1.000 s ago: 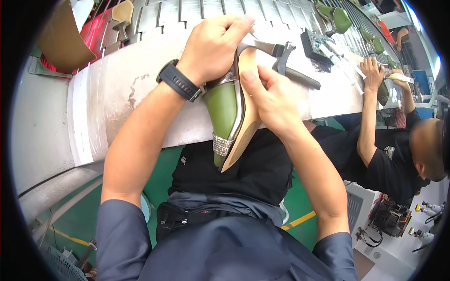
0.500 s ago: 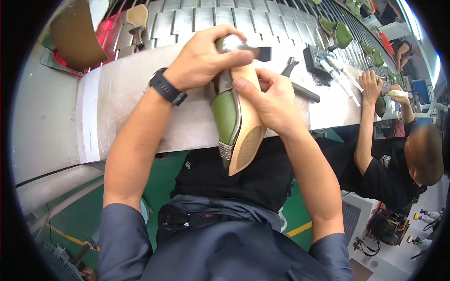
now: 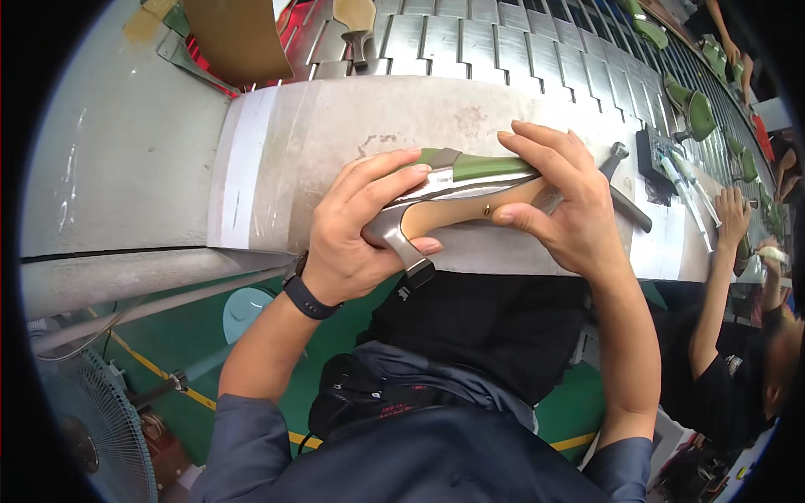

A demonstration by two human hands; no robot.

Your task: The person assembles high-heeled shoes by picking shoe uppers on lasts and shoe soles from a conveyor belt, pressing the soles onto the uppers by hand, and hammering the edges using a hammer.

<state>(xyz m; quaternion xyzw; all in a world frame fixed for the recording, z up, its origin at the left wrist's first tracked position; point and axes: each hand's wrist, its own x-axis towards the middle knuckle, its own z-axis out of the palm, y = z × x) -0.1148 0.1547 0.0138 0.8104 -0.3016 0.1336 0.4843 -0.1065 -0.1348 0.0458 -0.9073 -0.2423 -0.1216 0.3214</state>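
Your left hand (image 3: 348,239) clamps the green shoe (image 3: 457,189) at its heel | right hand (image 3: 558,201) grips the toe | shoe over tabletop (image 3: 335,117) near edge | risk: a loosened grip could drop it.

Your shoe (image 3: 470,180) at the frame's centre has a smooth, matt green upper that looks like leather, a tan sole with a dull sheen, and a silvery metallic heel. Under it, the worktop (image 3: 352,117) is a pale, scuffed, stained matt sheet. At the top, the conveyor slats (image 3: 470,38) look like brushed grey metal.
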